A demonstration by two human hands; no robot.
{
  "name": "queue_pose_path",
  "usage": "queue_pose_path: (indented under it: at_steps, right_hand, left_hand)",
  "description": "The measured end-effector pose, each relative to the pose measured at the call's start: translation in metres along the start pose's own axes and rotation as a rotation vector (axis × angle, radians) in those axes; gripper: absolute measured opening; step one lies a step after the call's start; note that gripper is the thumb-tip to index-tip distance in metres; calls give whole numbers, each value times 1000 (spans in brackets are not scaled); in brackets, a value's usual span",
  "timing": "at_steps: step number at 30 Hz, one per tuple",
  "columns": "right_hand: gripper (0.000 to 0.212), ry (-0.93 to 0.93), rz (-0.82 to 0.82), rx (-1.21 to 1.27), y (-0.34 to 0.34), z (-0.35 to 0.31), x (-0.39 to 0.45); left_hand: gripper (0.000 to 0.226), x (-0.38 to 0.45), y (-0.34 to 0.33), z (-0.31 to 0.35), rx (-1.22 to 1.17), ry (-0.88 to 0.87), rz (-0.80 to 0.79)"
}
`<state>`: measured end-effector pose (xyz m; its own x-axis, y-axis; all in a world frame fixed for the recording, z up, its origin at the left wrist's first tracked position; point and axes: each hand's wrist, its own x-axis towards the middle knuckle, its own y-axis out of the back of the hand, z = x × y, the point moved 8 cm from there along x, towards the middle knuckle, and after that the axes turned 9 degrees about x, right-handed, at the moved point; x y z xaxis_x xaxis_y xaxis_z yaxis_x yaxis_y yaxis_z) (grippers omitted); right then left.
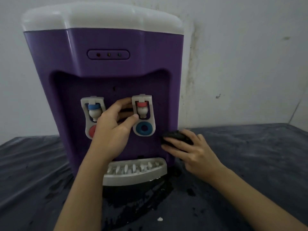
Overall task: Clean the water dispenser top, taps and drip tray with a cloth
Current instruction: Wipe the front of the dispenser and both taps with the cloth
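A purple water dispenser (106, 67) with a white top (100, 17) stands against the wall. Two white taps sit in its recess: the left tap (93, 112) and the right tap (143, 112). A grey drip tray (135, 172) juts out below. My left hand (115, 129) is in the recess between the taps, thumb and fingers touching the right tap's left side. My right hand (188, 150) presses a dark balled cloth (173, 136) against the dispenser's lower right corner.
The dispenser stands on a dark grey surface (250, 164). A wet dark patch (138, 202) spreads in front of the drip tray. A small white speck (160, 219) lies in it. The white wall (241, 64) behind carries dirty streaks.
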<state>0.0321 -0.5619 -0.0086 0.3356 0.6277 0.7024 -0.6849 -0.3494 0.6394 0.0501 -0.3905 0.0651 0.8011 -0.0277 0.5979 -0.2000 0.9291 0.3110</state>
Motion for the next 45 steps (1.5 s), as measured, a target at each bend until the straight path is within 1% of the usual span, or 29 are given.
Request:
queue_pose_path:
  at_steps: [2,3,4,6,7,8,13,16,22,24,25,27,28,29,31,32,33,34,36,37,38,41,42,43,44,45]
  right_hand:
    - [52,52,-49,30,0,-3,-5]
    - [52,59,-18,68,6,-3,-4]
    - [52,32,49,117,14,0,-1]
    - [52,-113,243,207,30,14,7]
    - [52,-178,311,220,35,19,11]
    - [52,-216,328,214,35,21,16]
    - [52,-203,206,217,14,15,10]
    - [57,-144,114,198,4,7,-6]
    - [62,-56,-182,119,-13,-8,-33]
    - [50,-24,-194,90,-7,-5,-33]
    - [42,-22,-162,92,0,-2,-31]
    - [40,-43,-86,113,11,3,-24]
    - [39,-37,-89,114,12,4,-22]
    - [41,-15,-129,115,10,2,-19]
    - [49,67,-299,94,0,-5,-20]
    - [49,105,-376,69,-4,-6,-24]
    - [48,111,-394,53,-5,-3,-26]
    - [50,68,-349,56,-3,3,-27]
    - [58,-91,-165,124,6,16,-24]
    - [60,-142,-93,155,9,18,-22]
    - [62,-155,-93,156,7,17,-20]
    - [63,-64,-267,50,0,9,-21]
    - [63,-79,-265,43,3,12,-23]
    - [64,-124,-183,71,12,19,-22]
    - [66,-200,-60,142,20,26,-18]
    - [68,-290,97,228,28,34,-14]
  left_hand:
    - [36,-1,-1,0,10,7,-10]
    - [36,-1,0,0,10,11,-12]
    - [36,-1,1,0,8,14,-11]
    - [37,-1,0,0,9,17,-16]
    - [37,-1,0,0,10,19,-16]
    - [37,-1,0,0,12,19,-17]
    - [36,-2,-1,-2,30,26,-24]
    - [35,-2,-2,0,43,25,-19]
    - [35,-2,-2,1,76,28,-22]
    - [36,-2,-1,1,86,33,-18]
    - [36,-2,-2,1,91,36,-19]
    - [36,-2,-1,1,100,37,-17]
    - [37,-2,-1,2,102,36,-13]
    - [37,-2,-1,2,102,38,-11]
    - [37,-2,-2,2,97,44,-16]
    - [37,-2,-2,1,96,46,-15]
    - [37,-2,-1,1,97,45,-13]
    - [37,-2,-1,0,98,43,-14]
    - [37,-2,-1,0,88,38,-13]
    - [37,-2,0,0,78,38,-12]
    - [37,-1,0,-1,72,35,-14]
    - [38,-2,-2,-2,60,34,-23]
    - [38,-2,-1,-2,55,34,-23]
    - [37,-1,-2,-2,56,30,-27]
    - [37,-1,-2,-3,59,30,-29]
    - [37,-1,-2,-3,60,31,-28]
